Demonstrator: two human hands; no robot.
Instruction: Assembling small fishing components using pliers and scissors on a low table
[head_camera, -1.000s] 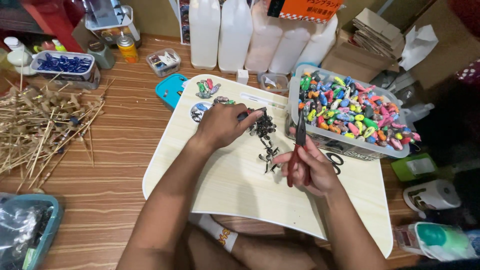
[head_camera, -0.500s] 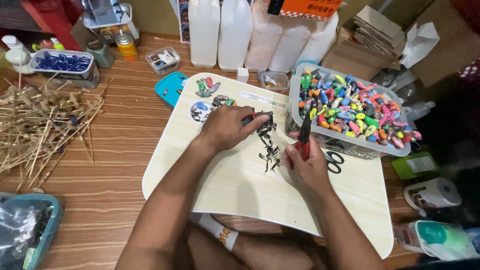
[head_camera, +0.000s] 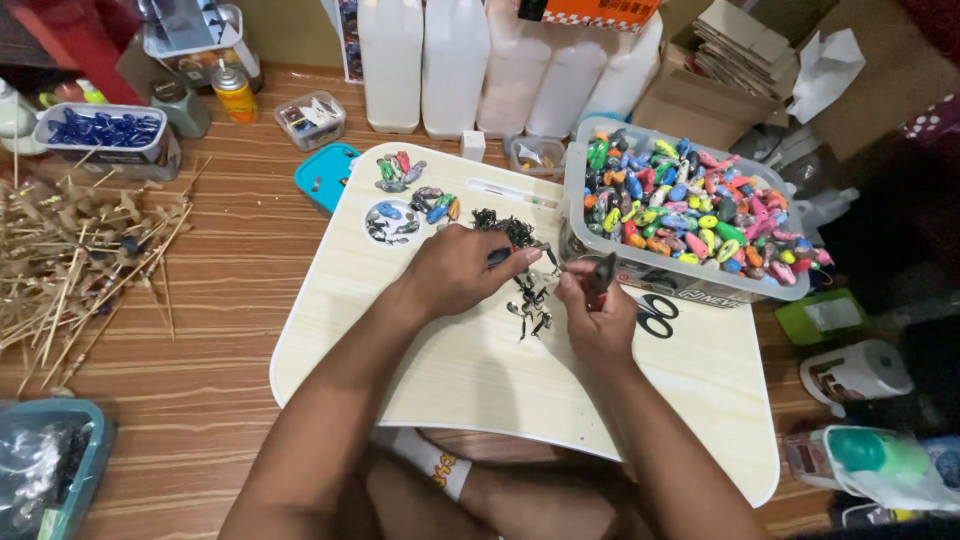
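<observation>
Dark pliers (head_camera: 603, 272) sit in the right hand (head_camera: 597, 318), fist wrapped tight around the handles; long axis roughly upright, nose up and tilted slightly away toward the tub of coloured beads (head_camera: 690, 215). Handles hidden inside the fist. Left hand (head_camera: 462, 270) lies palm down on the pale lap tray (head_camera: 420, 370), fingertips pinching a small dark metal piece (head_camera: 545, 250); too small to make out its shape. Both hands near the tray middle, almost touching. Loose pile of dark metal clips (head_camera: 510, 228) just behind the left fingers, a few more (head_camera: 530, 308) between the hands. Scissors (head_camera: 655, 315) right of the right hand, partly covered by the tub. Open tray surface toward the near edge; tub crowds the far right corner.
</observation>
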